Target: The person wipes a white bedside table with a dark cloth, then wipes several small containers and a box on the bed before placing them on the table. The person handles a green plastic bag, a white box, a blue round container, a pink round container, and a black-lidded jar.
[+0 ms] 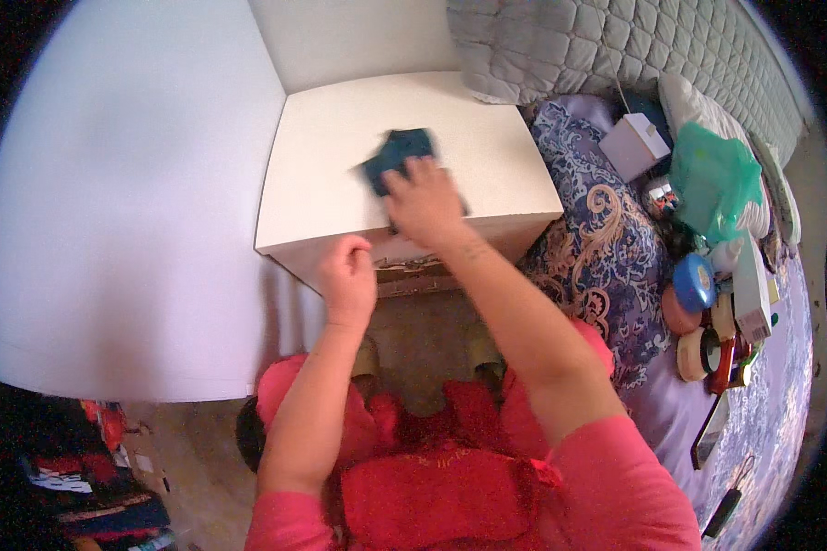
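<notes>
One dark teal cloth on one cream-topped cabinet, near the front edge. Long axis roughly far-left to near-right (motion-blurred); exposed end points away from the person. Two hands: right hand palm-down on it, fingers spread; left hand curled, loose fist, by cabinet front. Right: one green bag.
</notes>
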Action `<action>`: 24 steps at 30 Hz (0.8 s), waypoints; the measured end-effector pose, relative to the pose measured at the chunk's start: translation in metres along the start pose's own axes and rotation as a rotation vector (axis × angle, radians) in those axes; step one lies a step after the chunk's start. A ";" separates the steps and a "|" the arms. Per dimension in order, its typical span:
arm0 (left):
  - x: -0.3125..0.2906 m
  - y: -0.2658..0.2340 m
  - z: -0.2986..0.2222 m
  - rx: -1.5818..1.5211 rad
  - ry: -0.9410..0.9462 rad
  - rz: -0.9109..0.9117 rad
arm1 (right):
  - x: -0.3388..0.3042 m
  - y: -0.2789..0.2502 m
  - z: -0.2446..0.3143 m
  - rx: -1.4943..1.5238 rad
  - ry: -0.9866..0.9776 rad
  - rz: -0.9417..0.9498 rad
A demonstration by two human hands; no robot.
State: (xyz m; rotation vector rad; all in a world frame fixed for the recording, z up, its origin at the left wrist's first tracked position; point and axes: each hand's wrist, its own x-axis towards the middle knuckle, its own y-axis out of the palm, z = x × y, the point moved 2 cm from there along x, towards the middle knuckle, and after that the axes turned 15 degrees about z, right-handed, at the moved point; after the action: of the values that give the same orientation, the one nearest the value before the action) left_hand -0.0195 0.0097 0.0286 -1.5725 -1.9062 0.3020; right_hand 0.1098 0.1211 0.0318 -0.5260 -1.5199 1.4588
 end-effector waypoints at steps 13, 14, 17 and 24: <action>0.013 -0.018 -0.001 0.180 0.122 -0.210 | -0.036 -0.059 -0.074 0.024 0.038 0.157; 0.016 -0.015 -0.009 0.178 0.130 -0.214 | -0.045 -0.052 -0.109 0.012 0.051 0.027; 0.023 -0.015 -0.003 0.260 0.023 -0.106 | -0.043 -0.049 -0.144 -0.024 0.089 0.020; 0.046 -0.006 0.008 0.505 -0.171 0.011 | 0.067 -0.006 -0.130 -0.073 0.125 0.414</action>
State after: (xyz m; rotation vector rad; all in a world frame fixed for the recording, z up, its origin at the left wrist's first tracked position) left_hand -0.0331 0.0536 0.0408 -1.2453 -1.7616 0.8722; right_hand 0.1877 0.2441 0.0405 -1.0033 -1.4234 1.6475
